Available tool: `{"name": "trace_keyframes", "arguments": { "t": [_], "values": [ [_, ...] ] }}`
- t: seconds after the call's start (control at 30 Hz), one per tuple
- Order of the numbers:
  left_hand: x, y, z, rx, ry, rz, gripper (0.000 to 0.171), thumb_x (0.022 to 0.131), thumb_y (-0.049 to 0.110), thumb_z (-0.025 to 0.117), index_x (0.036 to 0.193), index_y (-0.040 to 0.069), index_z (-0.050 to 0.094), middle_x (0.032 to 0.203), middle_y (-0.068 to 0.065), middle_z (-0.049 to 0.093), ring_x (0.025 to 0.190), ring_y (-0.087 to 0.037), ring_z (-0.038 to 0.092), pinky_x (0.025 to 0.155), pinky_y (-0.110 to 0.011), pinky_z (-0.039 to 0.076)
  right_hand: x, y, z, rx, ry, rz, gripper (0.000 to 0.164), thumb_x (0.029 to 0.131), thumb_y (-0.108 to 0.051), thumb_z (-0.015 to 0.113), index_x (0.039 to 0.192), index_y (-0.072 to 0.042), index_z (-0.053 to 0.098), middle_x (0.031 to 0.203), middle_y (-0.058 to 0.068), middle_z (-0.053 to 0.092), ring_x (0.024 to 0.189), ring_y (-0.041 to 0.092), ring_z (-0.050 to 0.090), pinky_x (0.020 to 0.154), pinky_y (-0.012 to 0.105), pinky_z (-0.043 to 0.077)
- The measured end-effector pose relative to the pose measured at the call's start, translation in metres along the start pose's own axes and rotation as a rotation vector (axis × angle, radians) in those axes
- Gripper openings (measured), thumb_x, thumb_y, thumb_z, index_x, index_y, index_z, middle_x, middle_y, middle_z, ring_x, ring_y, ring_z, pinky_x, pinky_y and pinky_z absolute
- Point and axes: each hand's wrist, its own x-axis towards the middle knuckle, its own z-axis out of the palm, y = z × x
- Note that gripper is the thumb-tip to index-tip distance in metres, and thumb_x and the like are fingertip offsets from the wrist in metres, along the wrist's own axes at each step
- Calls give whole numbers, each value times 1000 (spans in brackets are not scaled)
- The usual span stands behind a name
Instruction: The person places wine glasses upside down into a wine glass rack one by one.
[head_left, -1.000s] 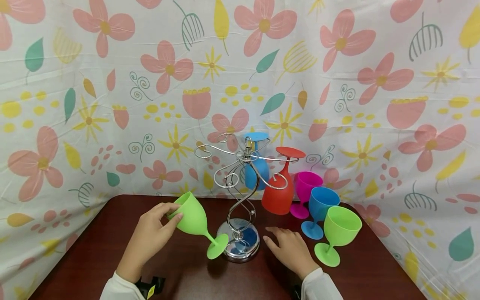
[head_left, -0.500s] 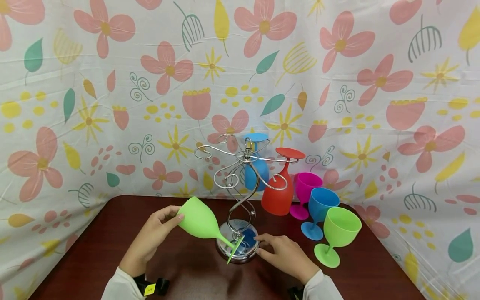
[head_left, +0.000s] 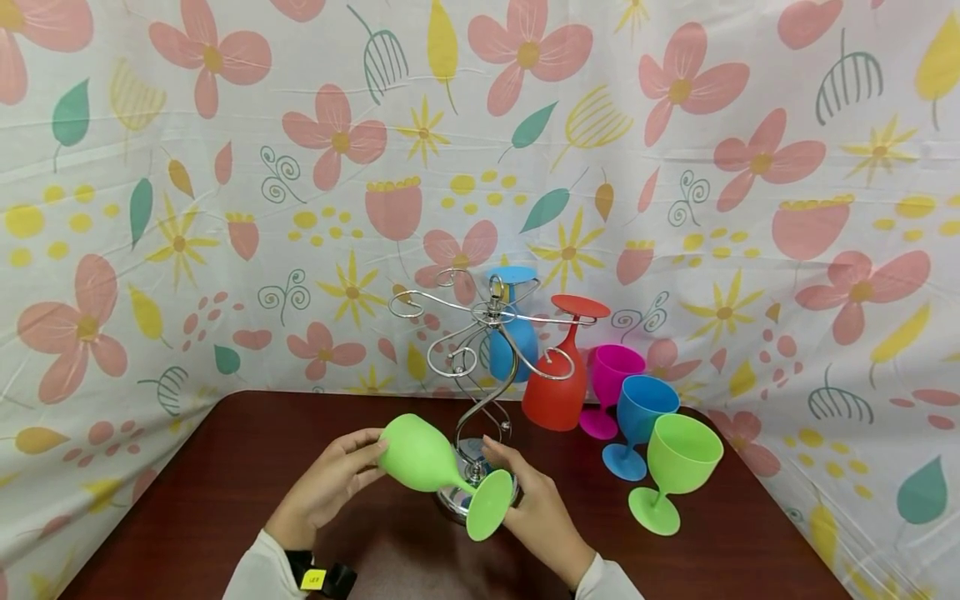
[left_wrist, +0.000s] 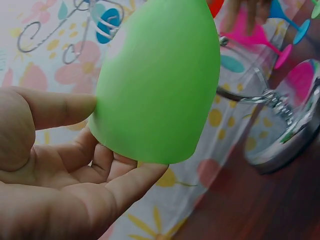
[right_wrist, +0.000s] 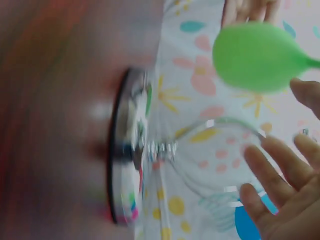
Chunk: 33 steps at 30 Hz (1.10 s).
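Note:
My left hand (head_left: 327,485) holds a green plastic goblet (head_left: 420,454) by its bowl, near the rim. In the left wrist view the thumb lies on one side of the green bowl (left_wrist: 160,85) and the fingers on the other. The goblet is tilted, its foot pointing right and down toward my right hand (head_left: 543,517). That hand hovers beside the foot and stem, its fingers loosely extended in the right wrist view, gripping nothing. Behind the goblet stands a chrome goblet rack (head_left: 491,315) with curled arms; its round base (right_wrist: 132,150) is partly hidden in the head view.
A red goblet (head_left: 558,387) and a blue goblet (head_left: 513,346) hang upside down from the rack. To the right, a magenta goblet (head_left: 617,375), another blue goblet (head_left: 641,417) and another green goblet (head_left: 682,458) stand upright on the dark table (head_left: 225,467). Flowered cloth (head_left: 330,225) closes off the back.
My left hand has carried the green goblet right and slightly down, tipping it closer to horizontal. My right hand has come leftward from the table, past the rack's base, to the goblet's foot.

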Motion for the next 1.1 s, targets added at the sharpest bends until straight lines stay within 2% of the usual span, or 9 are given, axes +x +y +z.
{"name": "trace_keyframes", "arguments": {
  "t": [0.1,0.2,0.43,0.57,0.7,0.8,0.87,0.97,1.1],
  "values": [
    [4,-8,4,-30,-34,-27,45,105,22,55,138,-7,47,126,-9,56,111,-21,59,103,-42,46,-1,-6,5,63,20,-4,77,83,-27,85,150,-30,46,143,-9,55,130,14,53,102,36,47],
    [8,-14,9,-62,-59,-53,47,106,23,54,141,-7,44,127,-10,56,113,-21,59,104,-45,45,-2,-12,8,143,31,-5,75,83,-27,84,149,-27,49,147,-8,52,134,16,49,103,31,45],
    [12,-25,20,-144,-120,-90,48,107,19,50,146,-7,39,130,-10,56,116,-23,60,104,-49,44,-3,-21,9,318,72,-79,59,84,1,78,140,-10,59,139,9,59,130,20,54,102,27,45],
    [15,-31,29,-186,-136,-110,53,108,21,48,150,-8,32,133,-12,56,116,-24,59,102,-49,47,-4,-23,11,387,96,-77,52,85,6,75,133,-8,64,133,10,64,124,20,59,100,29,47],
    [17,-37,39,-225,-146,-130,54,108,20,45,151,-8,30,130,-12,57,112,-25,59,99,-49,49,-6,-24,10,369,133,-87,49,86,6,75,132,-8,65,127,8,68,118,18,63,96,28,51],
    [19,-41,46,-251,-162,-137,52,108,19,44,151,-7,31,129,-12,57,111,-25,59,99,-50,49,-10,-23,9,305,200,-76,40,84,7,76,121,-8,70,112,2,73,100,10,66,84,27,55],
    [19,-44,51,-258,-167,-143,50,108,19,43,150,-6,33,129,-12,56,110,-25,59,98,-51,49,-11,-23,8,286,239,-38,32,83,7,77,111,-8,73,101,-3,73,89,6,65,76,27,56],
    [19,-46,57,-248,-157,-147,46,108,19,42,147,-5,37,127,-13,56,109,-26,59,95,-51,51,-12,-24,6,309,260,0,23,85,5,76,103,-9,75,93,-5,72,80,5,61,67,28,55],
    [19,-48,62,-209,-142,-153,44,109,20,41,144,-5,40,127,-15,57,110,-27,60,93,-51,52,-10,-27,3,370,244,-20,21,88,6,72,105,-7,75,95,0,73,82,8,62,67,30,55]
  ]
}}
